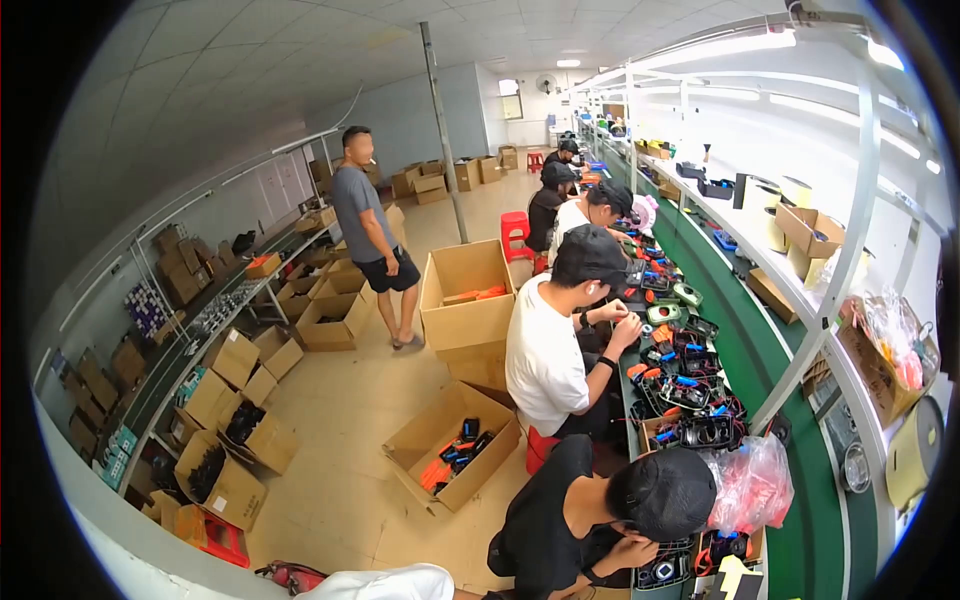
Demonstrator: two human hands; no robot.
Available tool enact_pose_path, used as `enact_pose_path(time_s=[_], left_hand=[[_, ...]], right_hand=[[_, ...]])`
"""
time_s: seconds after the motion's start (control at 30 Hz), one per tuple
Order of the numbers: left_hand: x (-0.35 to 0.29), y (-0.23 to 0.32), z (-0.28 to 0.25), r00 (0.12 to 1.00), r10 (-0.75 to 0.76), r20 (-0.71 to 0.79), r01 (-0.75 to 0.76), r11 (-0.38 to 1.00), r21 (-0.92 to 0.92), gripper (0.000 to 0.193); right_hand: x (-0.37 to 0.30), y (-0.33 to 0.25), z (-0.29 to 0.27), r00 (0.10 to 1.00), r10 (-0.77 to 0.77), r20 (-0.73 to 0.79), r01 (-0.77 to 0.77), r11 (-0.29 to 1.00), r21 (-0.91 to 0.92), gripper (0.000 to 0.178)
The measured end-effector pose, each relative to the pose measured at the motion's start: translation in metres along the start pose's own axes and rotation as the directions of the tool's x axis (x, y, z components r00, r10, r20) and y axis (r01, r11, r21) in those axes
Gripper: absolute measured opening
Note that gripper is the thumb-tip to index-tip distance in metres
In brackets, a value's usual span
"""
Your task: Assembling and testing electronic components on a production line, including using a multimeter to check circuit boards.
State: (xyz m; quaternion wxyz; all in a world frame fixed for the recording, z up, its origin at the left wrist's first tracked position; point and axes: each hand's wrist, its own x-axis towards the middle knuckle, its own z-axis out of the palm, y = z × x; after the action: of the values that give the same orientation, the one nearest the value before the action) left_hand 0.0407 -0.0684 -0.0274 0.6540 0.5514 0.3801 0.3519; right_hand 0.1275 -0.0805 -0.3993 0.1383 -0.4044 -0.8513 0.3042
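Note:
Neither my left hand nor my right hand is in the picture, so what they hold cannot be seen. White cloth [390,583] shows at the lower edge; whose it is I cannot tell. Closest to me, a co-worker in a black cap [664,505] bends over the bench, hands near the face, above a dark device housing [664,570]. Beyond, a co-worker in a white shirt [545,350] holds something small in raised hands [622,325]. Many black housings with orange and blue parts [690,390] lie piled along the bench.
A green conveyor belt [745,320] runs beside the bench, under a metal frame with shelves. An open carton [450,450] with orange and black parts stands on the floor, another carton [465,290] behind it. A person in grey [365,215] stands left. Pink plastic bags [755,485] lie right.

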Motion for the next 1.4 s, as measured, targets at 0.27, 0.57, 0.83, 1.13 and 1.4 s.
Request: enact_pose_path(time_s=[0.27,0.57,0.83,1.13,1.4], left_hand=[[-0.005,0.003,-0.026,0.995,-0.008,0.098,0.004,0.999,0.044,0.034],[0.010,0.010,0.004,0.976,-0.027,0.214,0.021,0.999,0.030,0.032],[0.007,-0.025,0.013,0.975,-0.003,0.224,0.006,1.000,-0.010,0.033],[-0.014,-0.017,0.006,0.993,0.045,0.105,-0.045,0.999,-0.002,0.031],[-0.002,-0.009,0.007,0.979,0.030,0.200,-0.037,0.999,0.033,0.030]], right_hand=[[0.044,0.028,-0.029,0.940,0.077,-0.332,-0.122,0.986,-0.115,0.024],[0.048,0.054,-0.051,0.757,0.121,-0.642,-0.297,0.939,-0.173,0.022],[0.174,0.014,-0.064,0.536,-0.033,-0.844,-0.241,0.951,-0.191,0.021],[0.187,-0.030,-0.063,0.397,-0.173,-0.901,-0.183,0.947,-0.263,0.015],[0.193,-0.023,-0.042,0.408,-0.035,-0.912,-0.247,0.958,-0.148,0.013]])
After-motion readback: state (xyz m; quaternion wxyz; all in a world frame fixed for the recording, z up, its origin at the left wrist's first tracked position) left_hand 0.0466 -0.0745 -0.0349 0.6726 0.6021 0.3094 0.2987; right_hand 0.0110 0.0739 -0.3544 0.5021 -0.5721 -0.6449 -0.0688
